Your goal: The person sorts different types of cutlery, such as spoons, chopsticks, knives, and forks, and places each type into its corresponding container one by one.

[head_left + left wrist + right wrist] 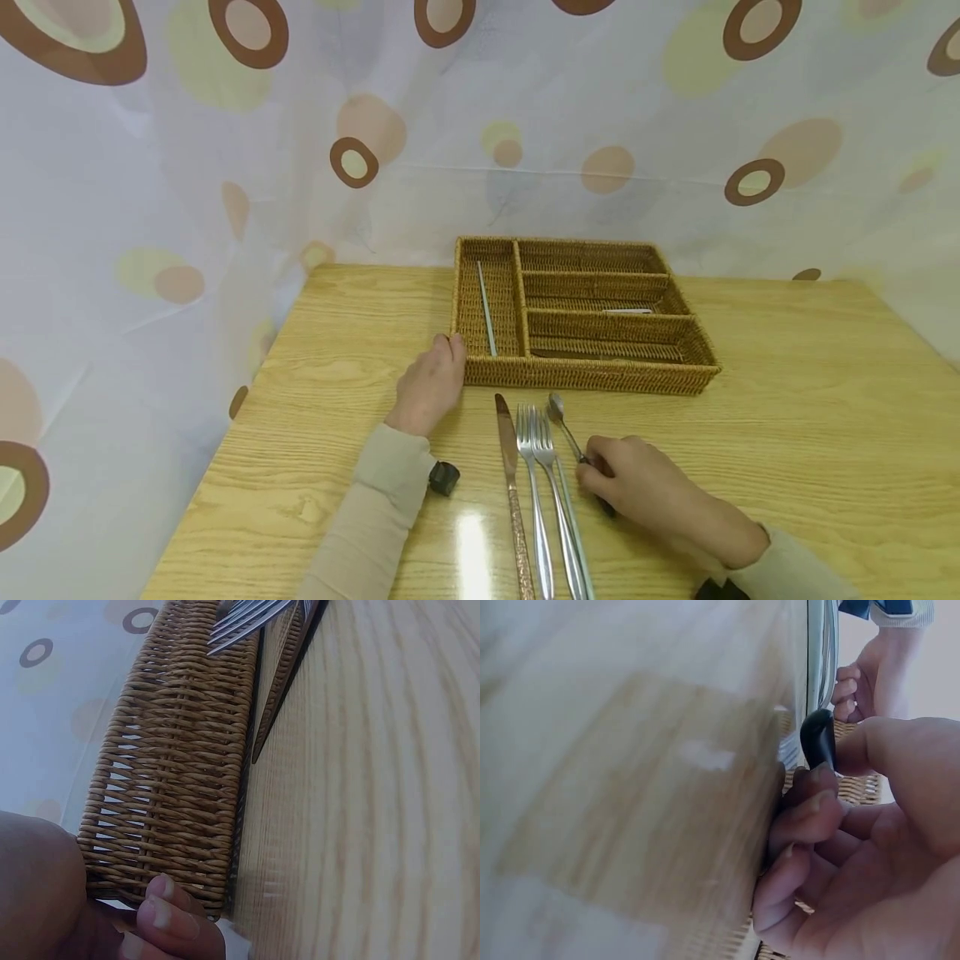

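My left hand (432,383) grips the front left corner of a wicker cutlery tray (585,375), thumb and fingers around its edge in the left wrist view. Between finger and thumb, my right hand (645,483) pinches the dark handle of a spoon (556,407), whose bowl points toward the tray. The handle's black end (819,735) shows in the right wrist view. Left of the spoon lie a knife (507,433), two forks (525,433) and a thin pale green stick (573,525), side by side on the table.
A pale green stick (486,308) lies in the tray's left compartment. A slim white piece (628,311) sits in the middle right compartment; a dark, partly hidden item (570,355) is in the front one. The wooden table (810,400) meets a patterned curtain (525,100) behind the tray.
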The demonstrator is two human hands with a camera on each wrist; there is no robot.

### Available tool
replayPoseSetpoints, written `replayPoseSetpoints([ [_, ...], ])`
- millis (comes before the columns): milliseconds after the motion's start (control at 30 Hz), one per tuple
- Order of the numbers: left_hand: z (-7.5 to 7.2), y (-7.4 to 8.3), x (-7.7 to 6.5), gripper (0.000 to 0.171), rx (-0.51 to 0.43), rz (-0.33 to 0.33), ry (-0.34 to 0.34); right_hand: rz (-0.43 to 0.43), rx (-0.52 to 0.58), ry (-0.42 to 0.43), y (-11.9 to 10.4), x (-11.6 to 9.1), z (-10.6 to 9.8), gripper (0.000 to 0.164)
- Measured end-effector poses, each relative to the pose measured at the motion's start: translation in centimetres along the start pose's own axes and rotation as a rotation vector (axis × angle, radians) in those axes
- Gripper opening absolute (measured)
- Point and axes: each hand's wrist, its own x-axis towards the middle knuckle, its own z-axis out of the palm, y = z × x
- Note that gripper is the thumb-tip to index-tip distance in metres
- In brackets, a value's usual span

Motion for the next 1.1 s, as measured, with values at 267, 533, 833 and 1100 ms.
replayPoseSetpoints([
  [267, 0.0, 0.0, 0.0, 0.048, -0.001, -0.002, -0.002, -0.028, 0.073, 0.031, 0.6, -0.2, -0.5, 0.019],
  [533, 0.1, 0.0, 0.1, 0.049, -0.012, 0.003, -0.002, -0.004, 0.066, 0.037, 1.0, 0.0, -1.3, 0.017],
  [833, 0.1, -0.1, 0.1, 0.049, -0.015, 0.007, -0.001, -0.036, -0.047, 0.084, 0.9, 0.9, -3.6, 0.019],
  [1100, 0.1, -0.1, 0.1, 0.048, -0.014, 0.001, -0.003, -0.186, -0.158, 0.185, 1.5, 2.1, -6.7, 0.005],
])
